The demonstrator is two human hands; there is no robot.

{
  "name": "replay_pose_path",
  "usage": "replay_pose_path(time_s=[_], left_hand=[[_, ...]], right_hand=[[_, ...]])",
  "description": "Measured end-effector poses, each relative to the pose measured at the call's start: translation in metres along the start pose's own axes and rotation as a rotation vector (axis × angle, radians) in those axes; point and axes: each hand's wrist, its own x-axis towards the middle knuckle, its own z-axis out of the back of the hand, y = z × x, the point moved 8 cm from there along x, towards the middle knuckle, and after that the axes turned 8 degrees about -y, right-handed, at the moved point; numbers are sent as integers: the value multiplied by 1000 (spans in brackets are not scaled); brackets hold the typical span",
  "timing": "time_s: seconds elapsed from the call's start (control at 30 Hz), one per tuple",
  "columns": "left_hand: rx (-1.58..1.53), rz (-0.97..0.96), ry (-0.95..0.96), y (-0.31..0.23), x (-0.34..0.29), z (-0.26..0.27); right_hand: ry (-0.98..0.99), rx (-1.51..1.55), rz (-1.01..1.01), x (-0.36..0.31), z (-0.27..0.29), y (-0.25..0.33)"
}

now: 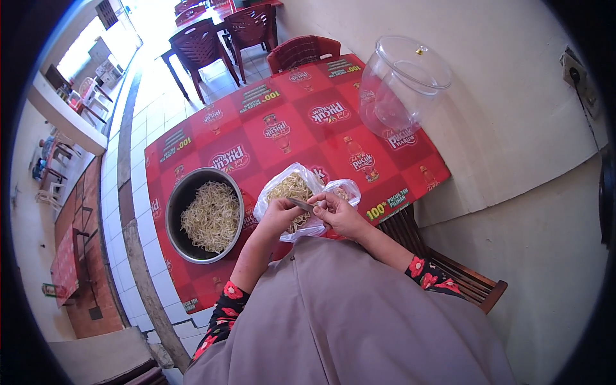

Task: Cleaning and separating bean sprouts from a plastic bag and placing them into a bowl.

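- Pinching grey strip (301, 205) with nearly closed left hand (277, 217) and right hand (340, 215)
- Holding it 10-to-4, over bag (310, 180)
- Have bowl (174, 215) at 9 o'clock, nearer left hand

White logos (329, 113): they're sprawling in bold letters across the red table (307, 147), repeating again and again!
Yellow-green figures (376, 212): now they're popping up in several spots, running beside small lettering (396, 197).
Printed bottles (353, 149): they're wearing labels too tiny for reading.
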Motion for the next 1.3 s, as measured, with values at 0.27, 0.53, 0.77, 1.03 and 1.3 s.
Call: replay_pose_path(time_s=[0.27,0.53,0.77,1.03,1.3], left_hand=[[167,123,82,-20,-12,-27],[223,-45,-42,-23,-16,-3],[561,-147,-598,-23,-49,124],[1324,233,-1005,2,-100,221],[1351,-255,-701,-24,-34,115]], right_hand=[[-83,212,-40,-3,15,-10],[-264,109,-84,12,56,-15],[-335,35,-209,16,81,-18],[-322,168,-266,14,78,-20],[-318,176,-265,14,73,-24]])
